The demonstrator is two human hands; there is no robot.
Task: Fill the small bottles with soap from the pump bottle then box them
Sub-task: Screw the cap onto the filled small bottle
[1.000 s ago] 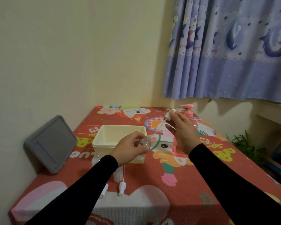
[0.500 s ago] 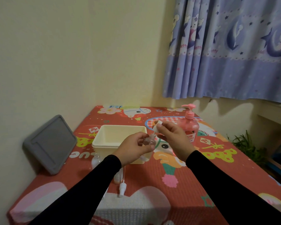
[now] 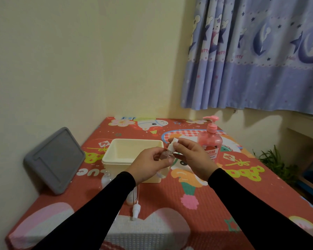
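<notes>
In the middle of the frame, the left hand (image 3: 148,164) holds a small clear plastic bottle (image 3: 164,156). The right hand (image 3: 192,156) pinches its white spray cap (image 3: 172,145) on top. The pink pump bottle (image 3: 210,141) stands just behind.

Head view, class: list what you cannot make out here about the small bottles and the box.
- Small bottle in the left hand: soap level hidden by fingers, blurred.
- White cap: the right hand hides whether it is screwed on.
- Bottles near the cream box: left sleeve covers them, count unclear.
</notes>
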